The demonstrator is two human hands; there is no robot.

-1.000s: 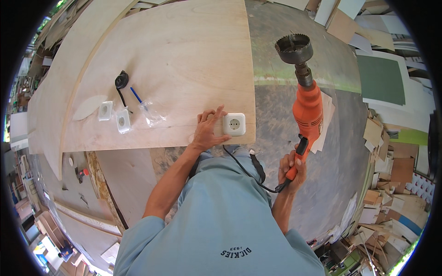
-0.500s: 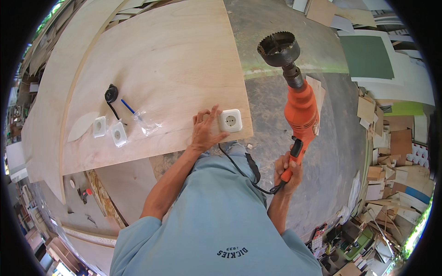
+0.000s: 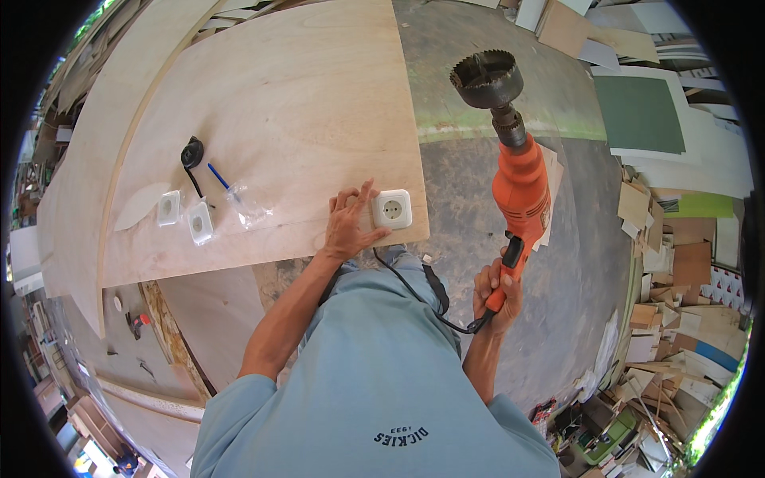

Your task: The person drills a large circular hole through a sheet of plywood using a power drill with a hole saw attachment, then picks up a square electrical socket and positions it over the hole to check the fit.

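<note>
My right hand is wrapped round the handle of an orange power drill, held upright off to the right of the board. A large black hole saw is fitted in its chuck, teeth facing up and away. On a plywood sheet, my left hand lies with fingers spread, index finger and thumb at the left edge of a white wall socket. The socket sits by the sheet's near right corner. The drill's black cord runs from the handle across my front.
Left on the plywood are two more white sockets, a blue pen, clear plastic wrapping and a black tape measure. Wood offcuts pile up along the right. A green panel lies at the far right.
The view has shifted slightly, so the board and socket appear a little further left. Both hands keep their places on the socket's edge and the drill.
</note>
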